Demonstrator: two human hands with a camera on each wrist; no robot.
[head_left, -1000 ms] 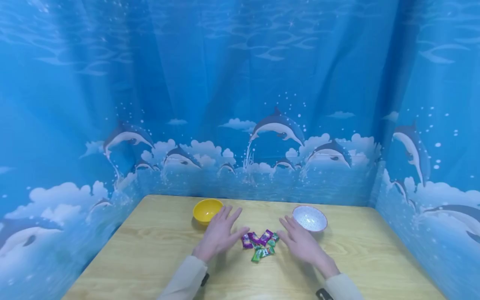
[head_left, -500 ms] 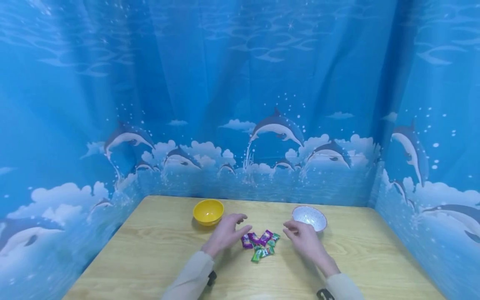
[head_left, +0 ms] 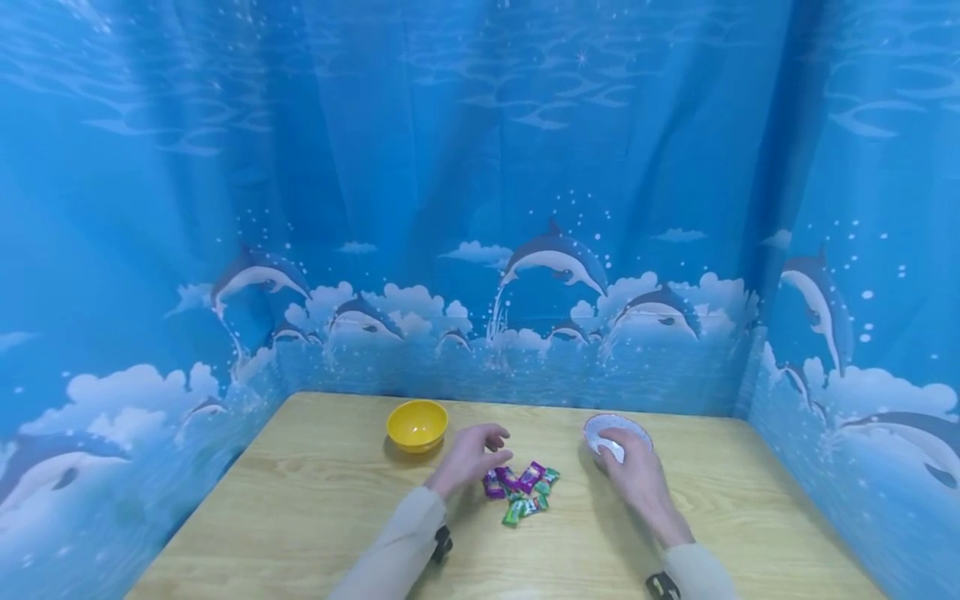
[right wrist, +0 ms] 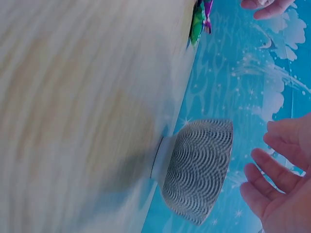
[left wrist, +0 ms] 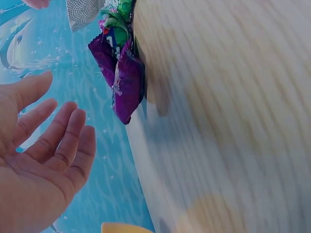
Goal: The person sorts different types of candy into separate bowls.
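My left hand point(head_left: 467, 458) hovers just left of the candies, its fingers loosely bent with nothing between them. In the left wrist view its palm point(left wrist: 43, 165) faces the candies, apart from them. Purple-wrapped candies point(head_left: 532, 476) and green-wrapped candies point(head_left: 514, 510) lie in a loose heap mid-table. Over the near side of the patterned bowl point(head_left: 597, 427) my right hand point(head_left: 636, 475) is held, fingers relaxed. The right wrist view shows this hand point(right wrist: 282, 174) beside the rim of the bowl point(right wrist: 199, 167), with a gap between them and nothing held.
A yellow bowl point(head_left: 417, 426) stands at the back left of the wooden table point(head_left: 300, 500). Behind and at both sides hangs a blue dolphin-print curtain point(head_left: 480, 167), close to the table's far edge.
My right hand moves right, from beside the candies to over the patterned bowl. The left hand shifts right, towards the candies, and its fingers bend from their earlier spread. Bowls and candies stay put.
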